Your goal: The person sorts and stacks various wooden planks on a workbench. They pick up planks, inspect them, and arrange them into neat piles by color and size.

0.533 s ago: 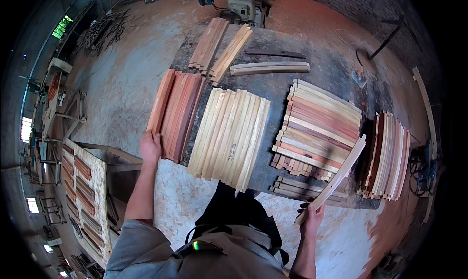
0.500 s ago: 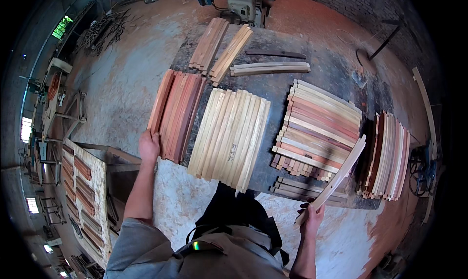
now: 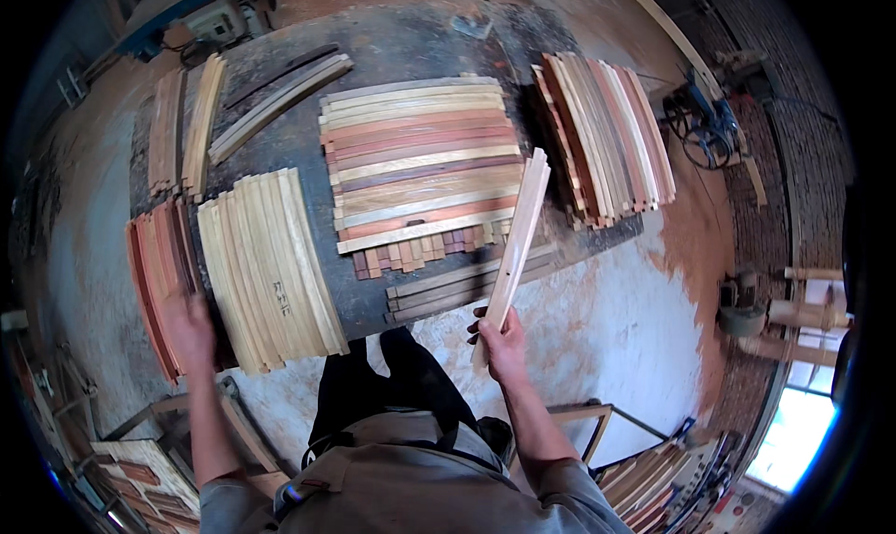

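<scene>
My right hand (image 3: 505,345) is closed round the lower end of a pale, slightly curved wooden strip (image 3: 525,226). The strip slants up and away, its far end passing in front of the layered stack of mixed-colour strips (image 3: 425,151). At the left, my left hand (image 3: 189,333) is smeared by motion over the near end of the reddish strips (image 3: 154,282); whether it grips one cannot be made out. Beside it lies a block of pale yellow strips (image 3: 266,273) with dark marks on one face.
The dark worktable (image 3: 280,114) also bears a standing row of mixed strips (image 3: 607,137) at right, smaller bundles (image 3: 166,128) at far left, and grey-brown strips (image 3: 448,291) near the front edge. A blue machine (image 3: 187,11) stands beyond the table; a wooden frame (image 3: 597,431) is behind right.
The view has turned right, so the table's stacks appear further left. My left hand has shifted along the reddish strips and now blurs. My right hand still holds the pale strip, now more upright.
</scene>
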Demonstrator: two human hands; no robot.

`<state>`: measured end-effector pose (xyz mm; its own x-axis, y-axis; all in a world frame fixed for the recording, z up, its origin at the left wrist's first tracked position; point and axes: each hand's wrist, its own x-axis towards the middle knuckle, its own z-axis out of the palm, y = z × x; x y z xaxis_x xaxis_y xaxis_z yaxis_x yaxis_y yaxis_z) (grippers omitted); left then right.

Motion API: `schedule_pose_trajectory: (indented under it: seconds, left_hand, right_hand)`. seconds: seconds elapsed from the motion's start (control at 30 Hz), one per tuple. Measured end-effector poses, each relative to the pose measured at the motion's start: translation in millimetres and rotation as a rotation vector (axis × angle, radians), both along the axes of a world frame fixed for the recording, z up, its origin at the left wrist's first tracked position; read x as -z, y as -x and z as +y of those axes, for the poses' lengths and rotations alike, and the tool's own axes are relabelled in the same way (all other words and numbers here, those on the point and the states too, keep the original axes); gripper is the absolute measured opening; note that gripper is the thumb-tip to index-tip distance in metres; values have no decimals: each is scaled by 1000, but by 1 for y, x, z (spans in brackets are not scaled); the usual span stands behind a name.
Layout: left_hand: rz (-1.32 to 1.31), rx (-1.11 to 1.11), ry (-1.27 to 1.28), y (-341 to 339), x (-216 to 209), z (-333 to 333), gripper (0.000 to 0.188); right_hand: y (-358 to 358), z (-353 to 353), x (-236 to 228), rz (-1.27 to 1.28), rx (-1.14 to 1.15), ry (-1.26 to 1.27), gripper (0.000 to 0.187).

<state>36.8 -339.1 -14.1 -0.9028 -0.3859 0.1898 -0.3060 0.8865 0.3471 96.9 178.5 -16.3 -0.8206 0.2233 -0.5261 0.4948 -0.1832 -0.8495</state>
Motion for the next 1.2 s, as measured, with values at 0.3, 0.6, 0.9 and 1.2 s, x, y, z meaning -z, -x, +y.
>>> schedule_pose_trajectory:
  seconds: [0.3, 0.6, 0.9, 1.2]
  left_hand:
    - [-248, 200, -555, 90, 37, 233, 47]
    - [-372, -151, -1308, 95, 47, 240, 34]
    - [-852, -367, -1614, 44, 12, 229, 29]
    - [-1158, 108, -1643, -4, 3, 239, 27]
  right_hand:
    - [-39, 5, 0, -6, 87, -67, 32]
    - [-53, 7, 10, -62, 91, 9, 34]
    - [-39, 3, 14, -58, 168, 225, 30]
    - [-23, -18, 6, -58, 312, 443, 26]
